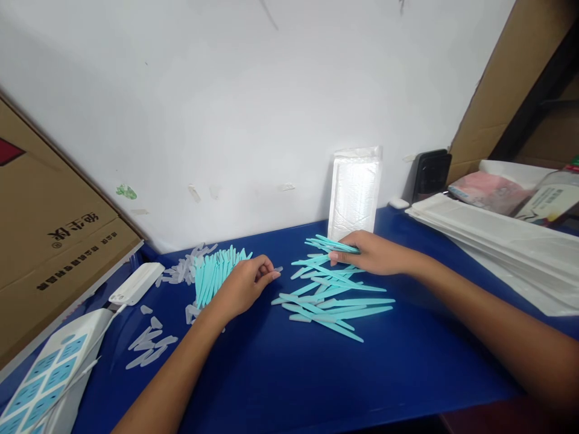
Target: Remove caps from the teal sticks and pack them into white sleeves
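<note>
My left hand (253, 278) pinches a small translucent cap (278, 269) between thumb and fingertips. Under and beyond its wrist lies a row of slim turquoise eyebrow razors (211, 278), side by side. Several of the same razors (332, 243) are bunched in my right hand (362, 253), its fingers closed round their right ends. Below that hand spreads a loose, crisscrossed heap of razors (335, 307), with translucent caps on some left ends. More loose caps (181, 268) lie behind the row, and another group of caps (151, 343) lies nearer me at the left.
A white power strip (58, 367) and a white device (137, 283) with a cable sit on the left by a cardboard box (58, 235). A silvery padded envelope (355, 193) leans on the wall. White mailers (497, 247) are stacked right, near a black object (432, 175).
</note>
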`<state>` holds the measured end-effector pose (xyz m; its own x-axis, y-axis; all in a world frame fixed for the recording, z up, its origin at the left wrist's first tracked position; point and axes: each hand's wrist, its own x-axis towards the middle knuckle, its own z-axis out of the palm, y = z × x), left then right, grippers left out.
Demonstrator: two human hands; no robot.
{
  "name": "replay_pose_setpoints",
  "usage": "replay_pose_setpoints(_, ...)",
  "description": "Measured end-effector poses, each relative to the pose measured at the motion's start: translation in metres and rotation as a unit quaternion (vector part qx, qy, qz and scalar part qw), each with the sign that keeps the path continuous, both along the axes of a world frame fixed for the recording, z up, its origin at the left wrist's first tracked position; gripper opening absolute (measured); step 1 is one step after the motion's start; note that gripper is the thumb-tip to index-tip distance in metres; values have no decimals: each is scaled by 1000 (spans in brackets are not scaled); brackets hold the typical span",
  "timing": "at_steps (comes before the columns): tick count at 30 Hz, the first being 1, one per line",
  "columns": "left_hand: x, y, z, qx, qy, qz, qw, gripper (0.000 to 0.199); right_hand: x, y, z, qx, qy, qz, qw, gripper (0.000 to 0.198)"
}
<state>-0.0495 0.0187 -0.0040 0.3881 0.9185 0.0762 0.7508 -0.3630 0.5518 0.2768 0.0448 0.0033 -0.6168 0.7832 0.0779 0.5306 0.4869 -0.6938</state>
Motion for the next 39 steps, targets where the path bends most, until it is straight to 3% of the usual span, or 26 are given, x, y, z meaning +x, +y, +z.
replay_pose_setpoints(6,9,-1,-3,-9,-77,-2,997,23,-4,-4,4,-12,27,15,999,54)
replay_pose_setpoints(25,16,-6,-2,13,-121,1,993,22,-9,-8,4,-9,38,18,999,53)
replay_pose_setpoints(32,26,-13,-7,-26,-259,52,964,29,-24,-20,5,-9,68,-1,998,58)
replay_pose_setpoints(39,21,-11,-2,31,-168,18,985,24,-13,-16,4,-7,5,-2,1000,61)
